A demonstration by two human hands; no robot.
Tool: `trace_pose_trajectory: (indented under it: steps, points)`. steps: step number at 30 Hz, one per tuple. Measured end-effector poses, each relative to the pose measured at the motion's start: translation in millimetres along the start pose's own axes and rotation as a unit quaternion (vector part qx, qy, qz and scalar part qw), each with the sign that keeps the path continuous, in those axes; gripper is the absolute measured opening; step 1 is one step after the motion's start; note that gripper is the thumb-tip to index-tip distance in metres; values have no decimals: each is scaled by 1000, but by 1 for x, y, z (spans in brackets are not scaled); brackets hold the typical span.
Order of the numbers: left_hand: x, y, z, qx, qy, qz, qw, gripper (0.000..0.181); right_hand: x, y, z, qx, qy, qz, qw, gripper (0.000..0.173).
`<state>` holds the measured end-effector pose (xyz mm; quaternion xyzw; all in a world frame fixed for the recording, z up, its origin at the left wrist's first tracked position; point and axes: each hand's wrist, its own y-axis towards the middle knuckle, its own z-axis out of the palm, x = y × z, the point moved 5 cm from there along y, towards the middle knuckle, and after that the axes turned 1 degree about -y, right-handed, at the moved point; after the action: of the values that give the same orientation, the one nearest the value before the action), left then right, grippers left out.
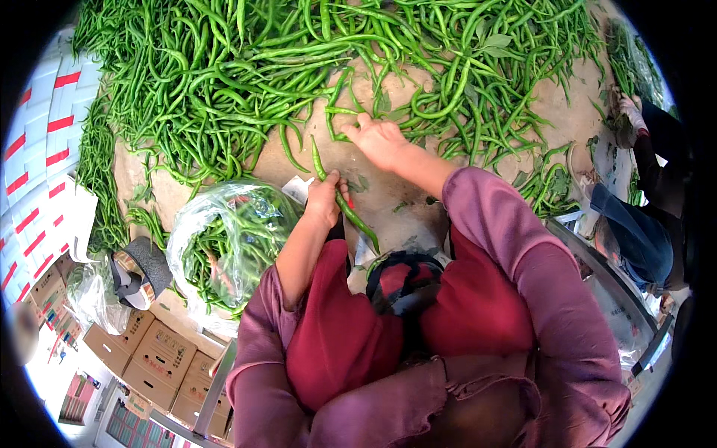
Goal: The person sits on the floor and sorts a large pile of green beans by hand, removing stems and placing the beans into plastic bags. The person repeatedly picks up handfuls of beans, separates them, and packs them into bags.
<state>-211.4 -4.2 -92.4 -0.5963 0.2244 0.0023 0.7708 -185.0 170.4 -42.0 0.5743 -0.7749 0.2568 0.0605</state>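
My left hand [325, 197] grips a long green chili pepper [354, 215] near its middle; one end points up and away, the other hangs down between my knees. Ahead and to its right, my right hand [380, 141] is over the near edge of the big chili pile [213, 95]. Its thumb and forefinger are apart, with the forefinger at the end of a loose chili [340, 111]. Whether it touches that chili is hard to tell. Left of my left arm, a clear plastic bag [187, 224] holds many green chilies.
A grey shoe [147, 271] and crumpled clear plastic [103, 302] lie at left. Cardboard boxes [159, 358] stand lower left, beside a metal bar [215, 386]. A metal frame [605, 269] is at my right. Beyond it, another person's gloved hand [633, 115] is near more chilies.
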Motion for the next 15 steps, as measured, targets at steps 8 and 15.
trace_pose_trajectory:
  steps: [8,15]
  points:
    - [-31,7,0,-176,471,315,805,30,-50,-72,-18,-110,162,0,981,20]
    - [-110,46,75,-212,611,412,641,41,-61,-127,-20,0,487,152,860,17]
